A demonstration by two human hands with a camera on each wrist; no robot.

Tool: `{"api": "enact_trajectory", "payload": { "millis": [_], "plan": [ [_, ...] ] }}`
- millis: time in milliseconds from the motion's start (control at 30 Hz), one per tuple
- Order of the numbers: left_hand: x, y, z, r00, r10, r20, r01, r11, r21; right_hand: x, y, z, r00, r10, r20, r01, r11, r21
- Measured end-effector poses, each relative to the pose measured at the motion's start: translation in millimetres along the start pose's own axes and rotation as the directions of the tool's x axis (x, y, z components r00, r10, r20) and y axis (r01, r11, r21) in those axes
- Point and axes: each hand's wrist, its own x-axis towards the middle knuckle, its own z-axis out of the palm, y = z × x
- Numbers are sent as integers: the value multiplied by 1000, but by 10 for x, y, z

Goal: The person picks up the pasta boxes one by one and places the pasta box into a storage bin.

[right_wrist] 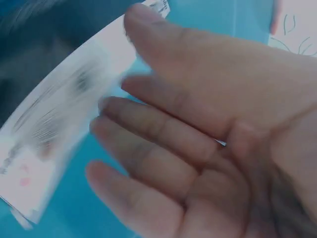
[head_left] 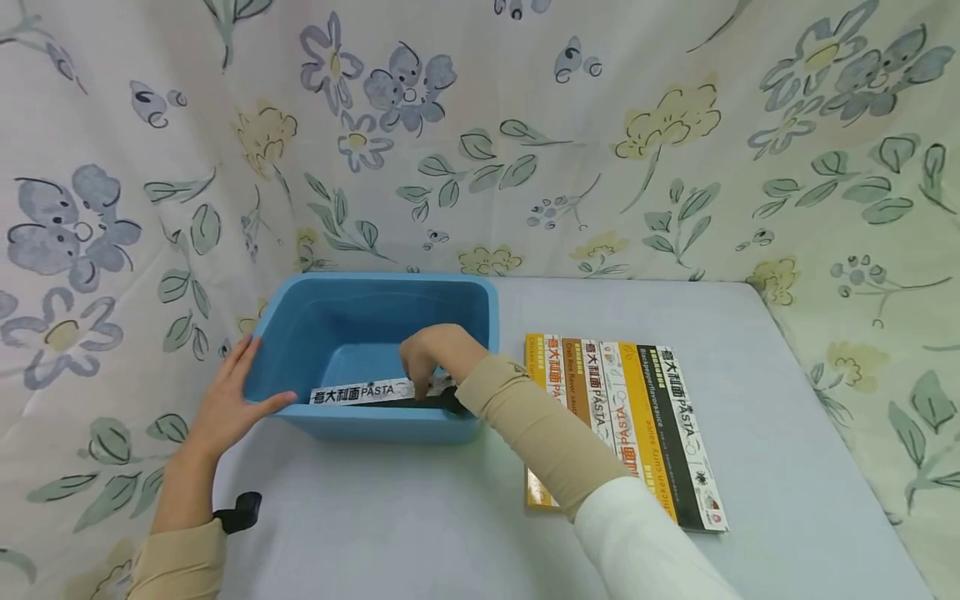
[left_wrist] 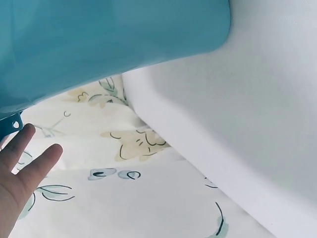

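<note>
Where fingers (head_left: pixel 420 372) reach, pasta box (head_left: pixel 352 393), in bin (head_left: pixel 375 427)

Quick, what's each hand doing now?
Left hand: open, touching the blue tub.
Right hand: open, by the pasta box in the tub; contact unclear.

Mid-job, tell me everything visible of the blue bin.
The blue bin is rectangular, open-topped and rounded, with a thick rim, smooth plastic-looking walls and a small holed tab. It stands upright on the white table. A pasta box lies inside along the near wall. The left grip touches the bin's near-left corner; the right grip reaches in.
</note>
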Motion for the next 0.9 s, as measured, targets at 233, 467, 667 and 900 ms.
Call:
{"api": "enact_trajectory", "payload": {
  "millis": [233, 467, 667, 900],
  "plan": [
    [12, 4, 0, 1000, -4, 5, 4, 1000, -3, -15, 14, -67, 999, -4, -51, 11, 992, 129],
    [-3, -6, 4, 1000, -9, 3, 9, 1000, -11, -92, 72, -125, 996, -1, -92, 16, 987, 160],
    [-2, -3, 8, 1000, -10, 4, 10, 1000, -4, -186, 236, -144, 978, -68, -197, 120, 958, 262],
    [-6, -10, 10, 1000, 0, -4, 0, 1000, -4, -277, 450, -147, 901, -208, -381, 344, 878, 332]
  ]
}}
